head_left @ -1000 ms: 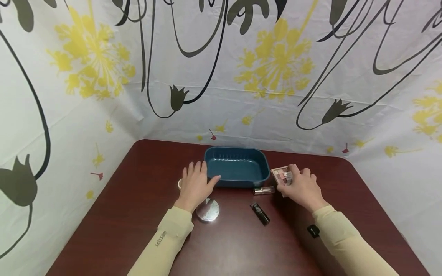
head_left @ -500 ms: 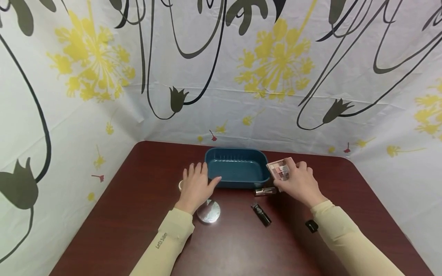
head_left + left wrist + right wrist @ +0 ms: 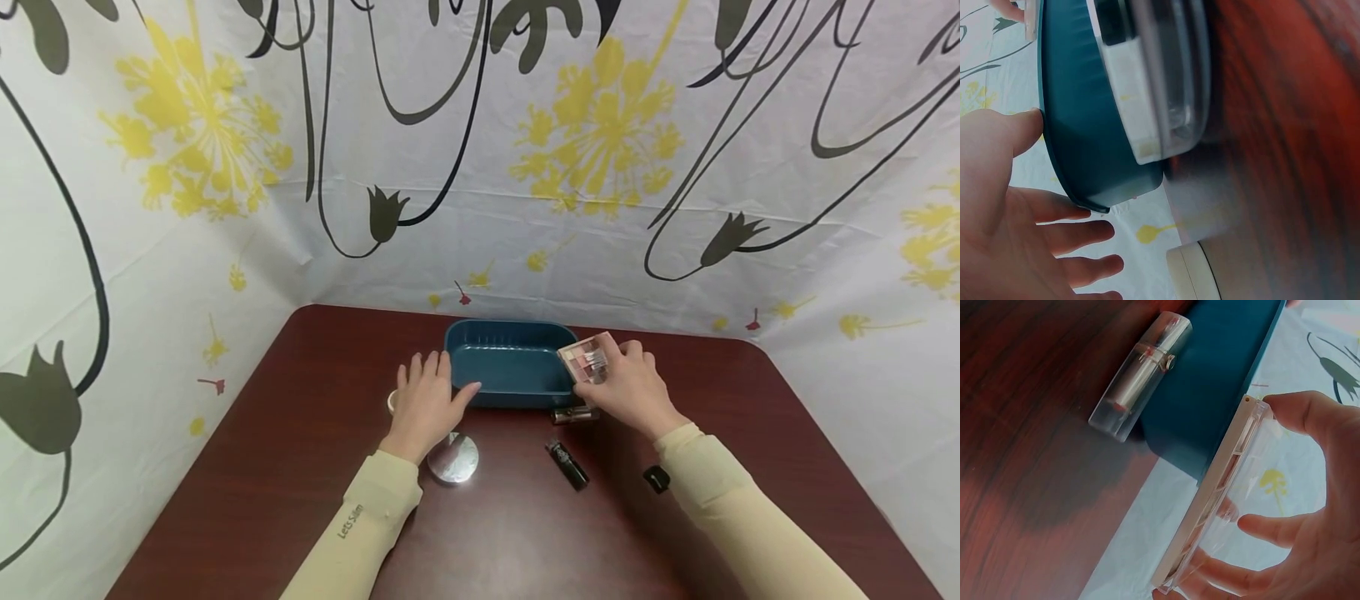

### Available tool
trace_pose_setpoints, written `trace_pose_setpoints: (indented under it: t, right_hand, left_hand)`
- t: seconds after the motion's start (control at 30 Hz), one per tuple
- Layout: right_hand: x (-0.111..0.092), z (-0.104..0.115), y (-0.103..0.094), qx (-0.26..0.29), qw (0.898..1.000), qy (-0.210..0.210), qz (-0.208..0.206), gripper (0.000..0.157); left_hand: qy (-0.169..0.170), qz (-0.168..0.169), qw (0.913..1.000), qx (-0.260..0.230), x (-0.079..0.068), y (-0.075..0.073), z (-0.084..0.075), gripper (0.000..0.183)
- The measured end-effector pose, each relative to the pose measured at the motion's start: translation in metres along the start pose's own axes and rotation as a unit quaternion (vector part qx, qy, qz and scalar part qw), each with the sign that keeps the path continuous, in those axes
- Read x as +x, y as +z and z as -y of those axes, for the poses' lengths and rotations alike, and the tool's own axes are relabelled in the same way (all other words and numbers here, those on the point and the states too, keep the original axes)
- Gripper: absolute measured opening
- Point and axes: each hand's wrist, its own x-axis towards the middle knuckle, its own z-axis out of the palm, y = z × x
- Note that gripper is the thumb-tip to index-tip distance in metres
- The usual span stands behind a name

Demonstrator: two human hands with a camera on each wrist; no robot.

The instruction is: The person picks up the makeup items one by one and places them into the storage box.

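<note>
My right hand [image 3: 633, 390] pinches an eyeshadow palette [image 3: 585, 358] with a clear lid. It holds the palette tilted at the right rim of a teal bin [image 3: 513, 367]; in the right wrist view, thumb and fingers grip the palette's [image 3: 1213, 494] opposite edges. My left hand [image 3: 427, 408] lies with fingers spread at the bin's left front corner. In the left wrist view, its thumb touches the bin's rim [image 3: 1047, 134]. A lipstick [image 3: 1141, 375] in a clear case lies along the bin's front. A round silver compact [image 3: 453, 458] sits beside my left wrist.
A black tube [image 3: 567, 465] lies in front of the lipstick. A round cream-coloured case [image 3: 1194, 272] is partly hidden behind my left hand in the head view. The dark red table [image 3: 337, 367] ends at a patterned cloth [image 3: 450, 167] behind the bin.
My right hand has lifted the palette and carried it left, from beside the bin to over its right rim. The left hand has stayed in place.
</note>
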Motion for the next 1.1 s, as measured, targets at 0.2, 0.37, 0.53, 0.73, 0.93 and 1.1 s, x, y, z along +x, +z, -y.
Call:
trace_pose_setpoints:
  t: [0.2, 0.37, 0.53, 0.73, 0.93, 1.1]
  right_hand:
    - [0.007, 0.007, 0.006, 0.001, 1.000, -0.016, 0.006, 0.077]
    - [0.012, 0.013, 0.008, 0.006, 1.000, -0.020, 0.019, 0.081]
    - [0.015, 0.017, 0.010, 0.008, 1.000, -0.022, 0.020, 0.085]
    - [0.017, 0.020, 0.009, 0.000, 1.000, -0.015, 0.025, 0.090]
    - [0.021, 0.025, 0.009, 0.002, 0.999, -0.016, 0.027, 0.090]
    - [0.025, 0.029, 0.010, -0.003, 0.999, -0.022, 0.028, 0.088]
  left_hand:
    - [0.000, 0.003, 1.0000, 0.001, 0.001, 0.000, 0.001, 0.086]
    - [0.002, 0.001, 1.0000, 0.001, 0.001, -0.001, 0.000, 0.085]
    - [0.004, -0.001, 1.0000, 0.000, 0.001, -0.001, 0.000, 0.085]
    - [0.008, -0.004, 1.0000, -0.001, 0.001, -0.001, 0.001, 0.085]
    - [0.009, -0.005, 0.9999, 0.001, 0.002, -0.001, 0.001, 0.085]
    - [0.006, -0.004, 1.0000, 0.004, 0.002, -0.001, 0.000, 0.085]
